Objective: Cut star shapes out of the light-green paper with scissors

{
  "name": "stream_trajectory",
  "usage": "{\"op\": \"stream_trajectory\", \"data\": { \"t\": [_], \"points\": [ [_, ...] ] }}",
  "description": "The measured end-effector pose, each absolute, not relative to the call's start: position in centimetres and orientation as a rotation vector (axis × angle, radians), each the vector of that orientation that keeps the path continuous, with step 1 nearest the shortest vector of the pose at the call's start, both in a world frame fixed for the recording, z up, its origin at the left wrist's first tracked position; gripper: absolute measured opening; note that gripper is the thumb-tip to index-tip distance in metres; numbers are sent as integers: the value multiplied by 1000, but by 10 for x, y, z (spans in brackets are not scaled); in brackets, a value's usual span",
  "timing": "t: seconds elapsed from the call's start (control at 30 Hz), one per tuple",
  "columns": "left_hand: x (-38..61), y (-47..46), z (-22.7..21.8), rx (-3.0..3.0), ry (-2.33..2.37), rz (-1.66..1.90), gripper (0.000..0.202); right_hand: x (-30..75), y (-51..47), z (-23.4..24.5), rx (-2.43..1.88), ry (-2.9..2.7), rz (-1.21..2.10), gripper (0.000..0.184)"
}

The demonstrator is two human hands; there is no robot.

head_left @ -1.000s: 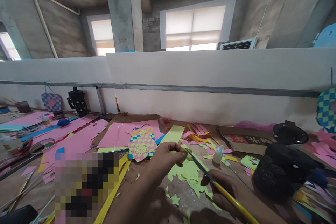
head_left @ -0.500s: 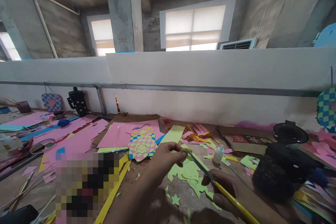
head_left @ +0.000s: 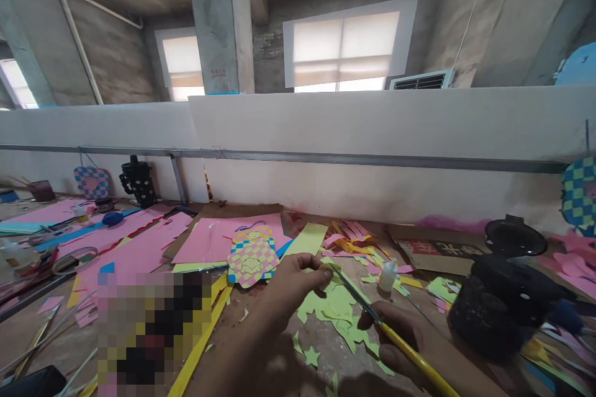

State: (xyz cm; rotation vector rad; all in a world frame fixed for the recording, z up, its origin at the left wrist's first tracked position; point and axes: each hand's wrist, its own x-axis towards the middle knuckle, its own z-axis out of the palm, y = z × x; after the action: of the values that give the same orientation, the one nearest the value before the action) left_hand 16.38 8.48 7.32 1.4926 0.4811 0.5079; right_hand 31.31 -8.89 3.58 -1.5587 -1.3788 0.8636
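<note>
My left hand (head_left: 302,276) is closed in a pinch on a small yellow paper piece (head_left: 322,267), mostly hidden by the fingers. My right hand (head_left: 395,329) grips a slim yellow-handled tool (head_left: 412,353) with a long dark metal front; I cannot tell its exact kind. The tool's tip meets the paper at my left fingertips. Under both hands lies a heap of pale green paper scraps (head_left: 333,307), with a green paper star (head_left: 311,356) nearer me. A small white glue bottle (head_left: 387,276) stands upright just beyond my right hand.
Checkered paper cutouts (head_left: 252,257) lie on pink sheets (head_left: 195,239) to the left. Yellow strips (head_left: 200,341) run beside my left forearm. A black lidded cup (head_left: 484,304) stands at the right, before a cardboard piece (head_left: 433,254). A white panel (head_left: 349,192) closes off the back.
</note>
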Motion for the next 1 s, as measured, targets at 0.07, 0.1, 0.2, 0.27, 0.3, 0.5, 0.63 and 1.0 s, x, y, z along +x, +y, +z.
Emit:
{"op": "stream_trajectory", "data": {
  "t": [0.07, 0.1, 0.2, 0.27, 0.3, 0.5, 0.63, 1.0],
  "points": [
    [163, 84, 75, 1482, 477, 508, 14, 313, -88, 35, -1546, -1368, 868, 61],
    [163, 83, 75, 1478, 478, 505, 15, 314, -88, 34, -1544, -1366, 865, 61],
    [163, 82, 75, 1463, 470, 488, 17, 318, -87, 30, -1558, -1374, 833, 60],
    [165, 82, 74, 1447, 452, 484, 19, 320, -88, 27, -1572, -1391, 814, 61],
    [165, 82, 73, 1436, 441, 484, 19, 321, -88, 27, -1579, -1402, 809, 62],
    [164, 80, 75, 1413, 406, 465, 24, 321, -91, 26, -1623, -1385, 801, 67],
    [163, 77, 79, 1408, 419, 451, 26, 322, -91, 24, -1636, -1389, 756, 62],
    [163, 72, 82, 1413, 450, 416, 29, 316, -89, 29, -1597, -1335, 826, 60]
  ]
}}
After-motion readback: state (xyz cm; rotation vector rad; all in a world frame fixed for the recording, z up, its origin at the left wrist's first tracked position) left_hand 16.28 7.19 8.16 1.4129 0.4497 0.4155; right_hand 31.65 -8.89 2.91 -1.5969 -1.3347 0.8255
